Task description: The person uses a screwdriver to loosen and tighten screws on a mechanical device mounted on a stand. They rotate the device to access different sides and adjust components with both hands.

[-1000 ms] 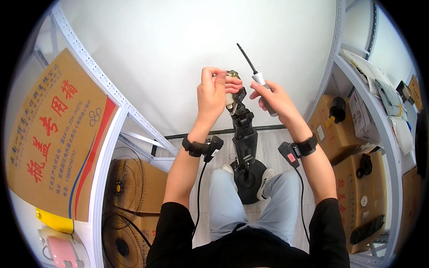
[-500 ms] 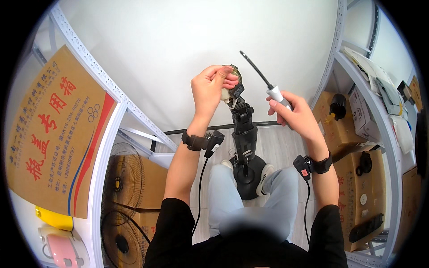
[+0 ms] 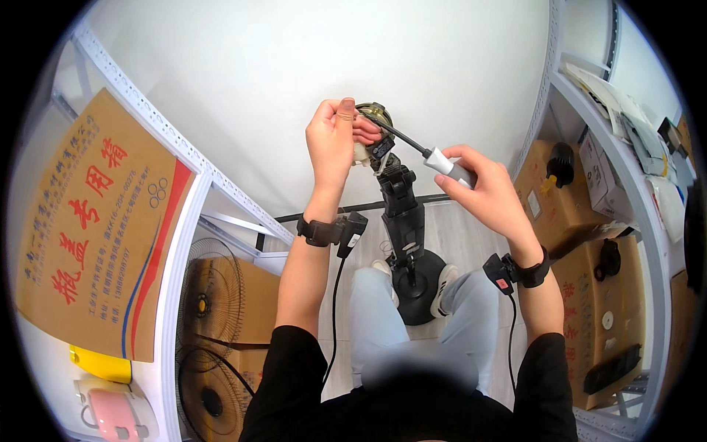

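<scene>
My right hand (image 3: 482,180) is closed around the pale grey handle of a screwdriver (image 3: 409,140), its dark shaft slanting up and left. The shaft crosses in front of a fan motor head (image 3: 377,114), a round olive-gold part with a black block (image 3: 381,145) beneath. My left hand (image 3: 335,140) is beside that head, thumb up near the screwdriver's tip and the other fingers curled against the head. What those fingers hold, if anything, is hidden. Below, a black stand (image 3: 405,214) carries the head, its round base (image 3: 421,295) on the floor between my shoes.
A white shelf rack on the left holds a printed cardboard sheet (image 3: 103,228) and a pink kettle-like thing (image 3: 114,416). Fan guards (image 3: 210,295) lean below against cardboard boxes. The right rack (image 3: 633,147) holds papers and bags, with cartons (image 3: 545,199) and black parts under it.
The screwdriver has tilted down and left, so its tip now lies by my left thumb at the motor head. My left thumb has lifted from its pinch.
</scene>
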Tool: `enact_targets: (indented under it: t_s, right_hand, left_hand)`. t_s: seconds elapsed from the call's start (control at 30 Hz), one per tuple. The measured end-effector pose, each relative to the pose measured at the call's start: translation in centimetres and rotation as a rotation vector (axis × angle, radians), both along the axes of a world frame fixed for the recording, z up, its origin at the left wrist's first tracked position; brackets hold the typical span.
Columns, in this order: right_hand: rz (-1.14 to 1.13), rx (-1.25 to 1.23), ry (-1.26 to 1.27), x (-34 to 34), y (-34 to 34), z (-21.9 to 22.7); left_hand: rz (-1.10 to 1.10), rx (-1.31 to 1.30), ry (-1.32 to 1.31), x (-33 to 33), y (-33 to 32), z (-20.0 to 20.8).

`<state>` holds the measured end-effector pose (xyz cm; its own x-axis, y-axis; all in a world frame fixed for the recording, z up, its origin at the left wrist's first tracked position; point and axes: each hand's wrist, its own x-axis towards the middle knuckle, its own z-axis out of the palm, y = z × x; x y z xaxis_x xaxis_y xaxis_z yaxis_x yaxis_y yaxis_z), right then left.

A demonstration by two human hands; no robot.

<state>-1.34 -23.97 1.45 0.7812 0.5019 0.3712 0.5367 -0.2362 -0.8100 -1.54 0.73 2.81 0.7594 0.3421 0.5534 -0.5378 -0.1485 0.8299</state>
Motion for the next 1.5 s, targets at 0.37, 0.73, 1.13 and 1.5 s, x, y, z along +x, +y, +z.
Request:
enact_targets:
  t_s: [0.37,0.73,1.13,1.5]
  right_hand:
    - [-0.028,-0.021,-0.074,0.0,0.3,0.2]
    - [-0.054,-0.028,-0.180,0.4,0.1,0.2]
    - [-0.094,-0.112,-0.516,1.1,-0.9,1.1]
    - [-0.197,-0.164,-0.934,1.9,-1.3,1.9]
  left_hand:
    - [0.032,-0.018,0.008,0.0,0.0,0.0]
    - [0.004,-0.012,0.014,0.1,0.1,0.1]
    - [-0.049,0.055,-0.014,0.2,0.4,-0.3]
    - [-0.044,0.097,-0.031,0.0,0.1,-0.2]
